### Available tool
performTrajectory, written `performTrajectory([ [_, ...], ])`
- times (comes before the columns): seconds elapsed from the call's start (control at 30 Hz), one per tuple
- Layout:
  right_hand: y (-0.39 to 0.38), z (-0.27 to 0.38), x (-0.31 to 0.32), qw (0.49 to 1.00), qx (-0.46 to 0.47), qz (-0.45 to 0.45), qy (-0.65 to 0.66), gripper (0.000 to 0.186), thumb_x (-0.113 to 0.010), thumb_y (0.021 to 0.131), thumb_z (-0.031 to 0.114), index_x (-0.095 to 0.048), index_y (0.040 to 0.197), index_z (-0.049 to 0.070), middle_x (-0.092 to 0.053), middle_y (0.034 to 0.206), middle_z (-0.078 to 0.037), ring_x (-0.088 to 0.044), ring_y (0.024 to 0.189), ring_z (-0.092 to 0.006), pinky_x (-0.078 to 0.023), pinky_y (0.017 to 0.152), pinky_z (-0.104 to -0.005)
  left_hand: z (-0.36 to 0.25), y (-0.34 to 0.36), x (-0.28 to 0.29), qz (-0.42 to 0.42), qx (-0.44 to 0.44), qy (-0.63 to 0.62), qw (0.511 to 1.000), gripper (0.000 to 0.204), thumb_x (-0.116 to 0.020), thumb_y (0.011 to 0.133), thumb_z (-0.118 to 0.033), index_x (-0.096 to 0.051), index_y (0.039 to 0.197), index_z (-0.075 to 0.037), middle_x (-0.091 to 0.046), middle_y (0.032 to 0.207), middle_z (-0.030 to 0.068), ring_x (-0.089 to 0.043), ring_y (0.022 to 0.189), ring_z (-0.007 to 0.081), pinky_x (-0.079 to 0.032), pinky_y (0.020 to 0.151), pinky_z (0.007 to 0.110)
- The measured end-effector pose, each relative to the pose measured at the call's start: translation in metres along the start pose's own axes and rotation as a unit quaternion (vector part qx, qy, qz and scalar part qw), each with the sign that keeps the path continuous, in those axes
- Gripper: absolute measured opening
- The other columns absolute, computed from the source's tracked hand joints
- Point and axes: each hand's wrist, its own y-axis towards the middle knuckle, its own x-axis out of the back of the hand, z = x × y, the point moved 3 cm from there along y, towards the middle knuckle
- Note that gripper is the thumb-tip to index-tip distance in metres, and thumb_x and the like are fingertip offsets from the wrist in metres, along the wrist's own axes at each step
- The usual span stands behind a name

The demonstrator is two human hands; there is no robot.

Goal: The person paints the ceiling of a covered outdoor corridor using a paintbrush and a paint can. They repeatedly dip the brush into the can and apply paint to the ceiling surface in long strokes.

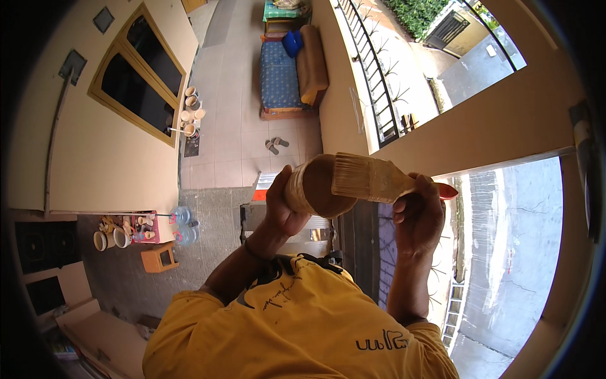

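Observation:
My left hand (282, 205) grips a round light-brown bamboo cup (314, 189) by its side, with the open mouth turned toward the camera. My right hand (418, 215) holds a wide flat paintbrush (372, 179) by its handle, whose red tip sticks out past my fingers. The pale bristles lie across the right part of the cup's mouth. Both forearms rise from my yellow shirt (297, 328) at the lower edge.
A bench with a blue cushion (281, 76) stands against the balcony wall, with a pair of sandals (276, 145) on the tiles before it. Several bamboo cups (192, 114) sit under the dark window (136, 79). A small pink table (151, 228) carries cups and water bottles, beside an orange box (159, 258).

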Motion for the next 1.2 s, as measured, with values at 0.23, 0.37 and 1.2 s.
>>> performTrajectory([
  [0.23,-0.006,-0.005,0.000,0.997,-0.039,-0.035,0.056,0.018,-0.061,0.096,0.017,-0.064,0.099,0.000,-0.064,0.070,-0.011,-0.062,0.051,-0.0207,-0.044,0.041,-0.0271,0.003,0.001,0.002,0.026,0.017,-0.023,0.999,0.056,-0.041,0.105,-0.047,-0.056,0.136,-0.003,-0.062,0.133,0.0156,-0.058,0.126,0.0306,-0.045,0.109,0.048],
  [0.37,-0.021,0.017,-0.012,0.992,0.120,0.020,-0.040,0.014,-0.062,0.093,0.011,-0.062,0.097,-0.003,-0.065,0.070,-0.015,-0.063,0.049,-0.0231,-0.047,0.040,-0.0283,0.003,0.000,-0.001,0.050,0.019,-0.021,0.998,0.055,-0.042,0.105,-0.046,-0.056,0.135,-0.002,-0.063,0.132,0.0151,-0.059,0.125,0.0294,-0.045,0.110,0.047],
  [1.2,-0.026,0.016,-0.080,0.833,0.267,0.255,-0.412,0.010,-0.075,0.084,0.002,-0.066,0.087,0.002,-0.067,0.069,-0.006,-0.065,0.062,-0.0082,-0.051,0.055,-0.0251,-0.016,-0.001,-0.010,0.042,-0.031,0.077,0.996,0.048,-0.053,0.102,-0.036,-0.049,0.132,0.001,-0.061,0.126,0.0202,-0.063,0.118,0.0295,-0.053,0.103,0.041],
])
